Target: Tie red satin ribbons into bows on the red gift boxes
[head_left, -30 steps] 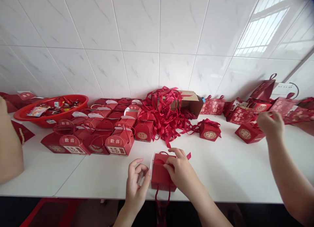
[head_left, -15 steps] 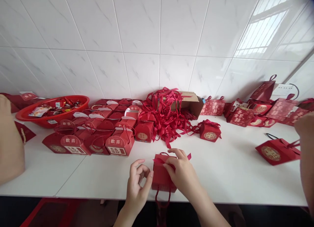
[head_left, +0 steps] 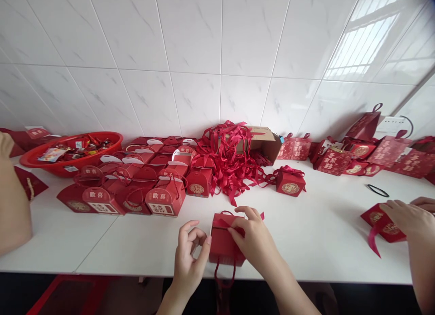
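The small red cardboard gift box [head_left: 222,249] stands near the front edge of the smooth white table [head_left: 306,247], between the person's hands, with a twisted dark-red cord handle [head_left: 216,270] hanging toward the person. A narrow, shiny red ribbon [head_left: 220,223] lies across its top, one end poking out beyond the right hand [head_left: 251,233]. That hand appears to pinch the ribbon between thumb and forefinger, though the contact is partly hidden. The left hand [head_left: 190,251] is loosely curled with nothing visible in its grasp, its thumb tip at the box's left edge; whether it touches I cannot tell. Over the last second both hands and this box have barely shifted, so the ribbon work looks to be at much the same stage. Behind lies a tangled heap of red ribbon [head_left: 234,165] spilling from a brown cardboard carton [head_left: 272,147], with a ribbon-tied red box [head_left: 290,183] to its right and packed rows of red handled boxes [head_left: 134,188] to its left. The clearer change is at far right: a co-worker's hands [head_left: 413,217] now cover another red box [head_left: 390,231] that was being moved, and a thin black loop [head_left: 378,193] lies behind it.
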Motion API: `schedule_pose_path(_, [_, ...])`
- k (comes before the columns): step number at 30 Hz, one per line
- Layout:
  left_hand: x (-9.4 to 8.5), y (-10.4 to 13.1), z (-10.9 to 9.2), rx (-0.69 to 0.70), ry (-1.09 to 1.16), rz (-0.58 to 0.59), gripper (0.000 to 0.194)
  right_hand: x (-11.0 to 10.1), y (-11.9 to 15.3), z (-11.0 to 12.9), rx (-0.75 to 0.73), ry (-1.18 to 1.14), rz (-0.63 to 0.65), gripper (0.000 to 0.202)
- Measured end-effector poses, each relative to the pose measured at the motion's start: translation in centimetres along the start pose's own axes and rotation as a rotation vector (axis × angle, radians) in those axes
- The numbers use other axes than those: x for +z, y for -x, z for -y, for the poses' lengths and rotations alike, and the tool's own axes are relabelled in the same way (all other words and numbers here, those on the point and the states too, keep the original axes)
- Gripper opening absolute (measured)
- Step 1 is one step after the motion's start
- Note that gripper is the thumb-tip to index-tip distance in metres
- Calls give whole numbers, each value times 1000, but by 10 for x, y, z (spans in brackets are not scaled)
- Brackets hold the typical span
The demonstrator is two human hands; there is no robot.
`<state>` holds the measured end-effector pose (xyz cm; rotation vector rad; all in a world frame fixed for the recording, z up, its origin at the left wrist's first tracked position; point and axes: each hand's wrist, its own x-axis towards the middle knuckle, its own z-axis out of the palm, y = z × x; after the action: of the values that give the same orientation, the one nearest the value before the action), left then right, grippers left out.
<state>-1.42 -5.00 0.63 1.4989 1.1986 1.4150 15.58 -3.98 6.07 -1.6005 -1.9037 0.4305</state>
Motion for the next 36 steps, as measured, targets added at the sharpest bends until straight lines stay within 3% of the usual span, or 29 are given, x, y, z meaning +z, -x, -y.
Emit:
schedule_pose_path(18, [0,0,1,26,-18,13,30,-4,4,2,-21,21,5,18])
schedule_pose_path(23, [5,2,-6,-11,18,-48,32,-6,5,5,-22,-10,-10,17])
schedule_pose_path(29, [4,-4,-10,-92,-10,-21,32,1,2,5,-52,-38,-15,13])
schedule_pose_path(32, [1,-16,-15,-191,-45,61,29,5,0,6,-48,-29,-4,13])
schedule_pose_path(36, [-1,-33,-16,-172,-119,238,39,2,-1,8,-45,-70,-7,10])
